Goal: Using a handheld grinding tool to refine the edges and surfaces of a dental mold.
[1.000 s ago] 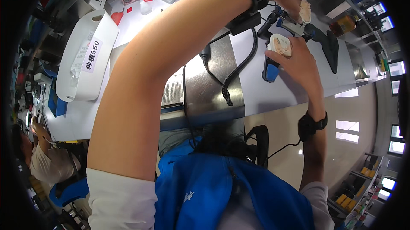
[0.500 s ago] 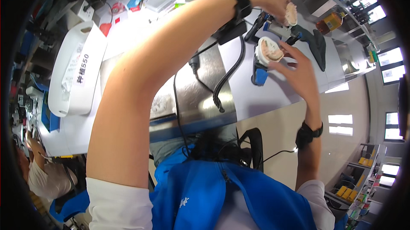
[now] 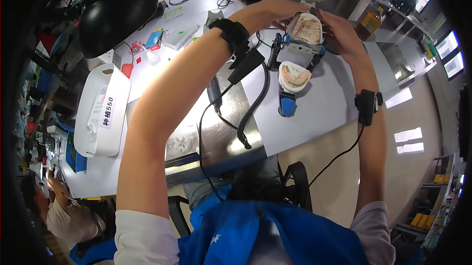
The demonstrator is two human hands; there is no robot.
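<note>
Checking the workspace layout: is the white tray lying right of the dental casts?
No, the white tray lies far left of the dental casts.

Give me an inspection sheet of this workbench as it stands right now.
Surface: pale bench top with a shiny metal plate at the front edge.
Job's things: hinged dental model frame, its upper plaster cast tilted up; lower plaster cast on a blue base.
Clutter: white tray, black desk lamp, amber bottle, small boxes by the lamp.
Grippers: left hand and right hand both hold the upper cast's sides.
Cables: black leads from both wrist bands; a thick black cord across the plate.
Surroundings: another person's sleeve at lower left.
</note>
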